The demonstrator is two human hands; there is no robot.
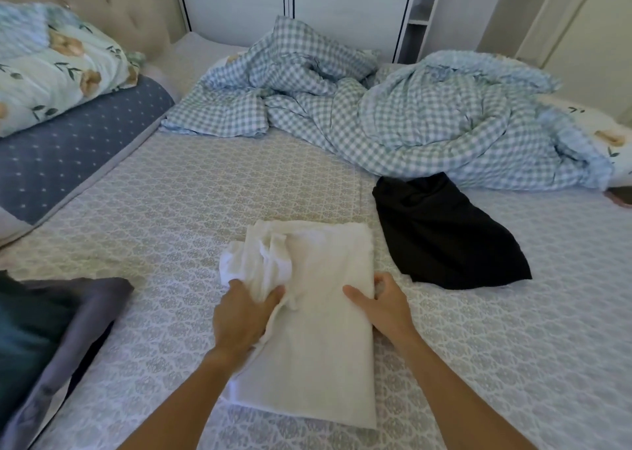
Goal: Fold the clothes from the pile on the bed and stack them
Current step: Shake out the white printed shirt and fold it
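White garment [321, 330] lies part-folded on the bed [496, 330]; left grip [241, 316] clutches its bunched edge; right grip [383, 301] pinches its opposite edge; black garment [444, 234] beyond the right grip.

1 head-worn wide-angle view, looking forward and down, close over the bed [171, 210]

left hand [241, 316]: fingers curled, gripping | right hand [379, 302]: fingers curled, pinching
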